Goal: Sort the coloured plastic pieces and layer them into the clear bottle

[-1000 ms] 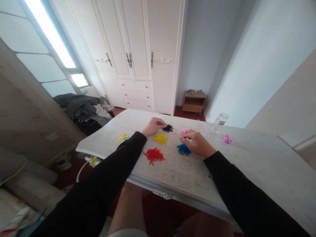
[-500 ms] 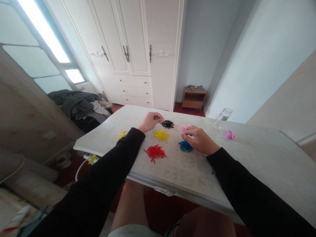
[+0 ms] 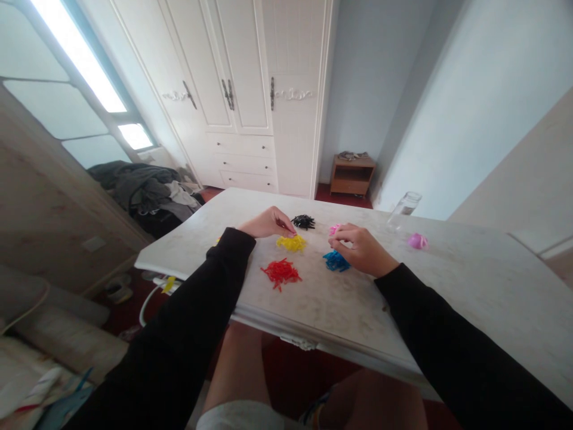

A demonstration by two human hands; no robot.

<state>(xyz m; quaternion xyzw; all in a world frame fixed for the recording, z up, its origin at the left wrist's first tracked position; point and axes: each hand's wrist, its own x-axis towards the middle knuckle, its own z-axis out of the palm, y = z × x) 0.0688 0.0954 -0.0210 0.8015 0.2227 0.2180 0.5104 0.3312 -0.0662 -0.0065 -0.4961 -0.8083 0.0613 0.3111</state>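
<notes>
- step in hand, as i judge it: picking at the yellow pile [image 3: 290,244] with my left grip [image 3: 270,222]; its fingertips are narrow, at the pile's far edge.
- my right grip [image 3: 359,248] is likewise narrow, by the blue pile [image 3: 335,261] and the pink pile [image 3: 333,229].
- next move: probably calls for a fine pinch on one strip, leaving its neighbours undisturbed.
- the black pile [image 3: 303,222] lies beyond the yellow, the red pile [image 3: 281,273] nearer me, on the worktop [image 3: 349,316].
- obscured: whether either grip holds a strip, i cannot tell; my right fingers partly cover the pink pile.
</notes>
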